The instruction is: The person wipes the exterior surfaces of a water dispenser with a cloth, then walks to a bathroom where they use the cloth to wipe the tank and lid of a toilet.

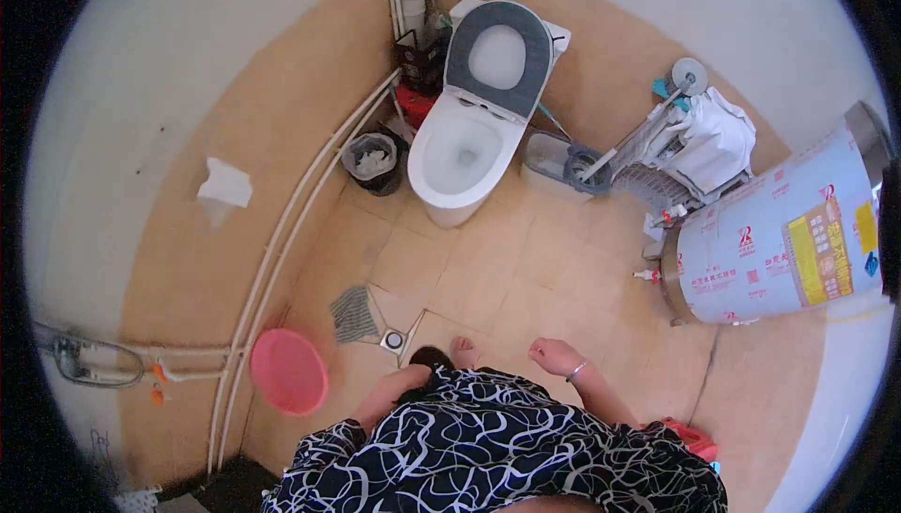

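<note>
My left hand [404,382] is low in front of my patterned top, its fingers curled against a dark rounded thing [432,359] that I cannot make out. My right hand [556,357], with a bracelet at the wrist, hangs over the tiled floor [526,269], loosely closed with nothing visible in it. A bare foot [463,352] shows between the hands. Ahead stands a white toilet [432,161] with its lid up and a grey padded seat cover [460,72] raised. Just left of my left hand lies a square floor drain [393,339].
A pink basin [289,372] leans by the left wall pipes [272,260]. A lined trash bin [372,164] stands left of the toilet. To its right are a mop bucket [563,164], a rack with white cloth [709,142] and a large wrapped cylindrical tank [770,231].
</note>
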Motion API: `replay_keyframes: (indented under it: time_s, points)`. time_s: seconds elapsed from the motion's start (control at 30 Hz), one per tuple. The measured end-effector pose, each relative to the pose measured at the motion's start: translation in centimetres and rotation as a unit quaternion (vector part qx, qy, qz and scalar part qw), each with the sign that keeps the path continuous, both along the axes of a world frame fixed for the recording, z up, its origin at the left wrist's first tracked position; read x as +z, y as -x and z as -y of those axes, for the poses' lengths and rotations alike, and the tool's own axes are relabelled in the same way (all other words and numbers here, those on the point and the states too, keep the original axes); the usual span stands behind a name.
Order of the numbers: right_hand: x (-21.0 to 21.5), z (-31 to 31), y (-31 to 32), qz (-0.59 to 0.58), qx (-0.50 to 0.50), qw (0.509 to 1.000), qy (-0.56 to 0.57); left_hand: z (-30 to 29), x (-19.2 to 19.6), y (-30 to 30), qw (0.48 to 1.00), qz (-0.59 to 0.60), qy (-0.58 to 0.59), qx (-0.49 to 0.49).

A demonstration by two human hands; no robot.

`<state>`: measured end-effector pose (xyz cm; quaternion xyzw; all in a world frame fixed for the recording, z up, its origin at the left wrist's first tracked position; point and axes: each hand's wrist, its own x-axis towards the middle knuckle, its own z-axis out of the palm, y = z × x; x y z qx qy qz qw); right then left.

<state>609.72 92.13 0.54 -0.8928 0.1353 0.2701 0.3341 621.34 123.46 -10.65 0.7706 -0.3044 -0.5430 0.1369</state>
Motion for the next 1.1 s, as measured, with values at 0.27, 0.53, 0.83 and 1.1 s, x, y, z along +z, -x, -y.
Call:
replay_keyframes:
  time_s: [0.27, 0.53, 0.83, 1.1]
  points:
    - [1.2, 8.2, -14.2, 0.063, 0.018, 0.998, -0.006, 7.5, -0.6, -9.9, 0.998, 0.050, 0.015, 0.024]
    - [2.6, 17.8, -28.5, 0.109, 0.007, 0.994, 0.025, 16.3, 3.1, -22.2, 0.995, 0.090, 0.037, 0.007]
    - [6.5, 30.8, -46.6, 0.289, -0.046, 0.953, 0.078, 27.0, 10.4, -35.1, 0.979, 0.182, 0.065, 0.057]
    - [8.2, 43.7, -62.8, 0.346, -0.122, 0.903, 0.223, 36.7, 13.8, -40.8, 0.978, 0.129, 0.104, 0.123]
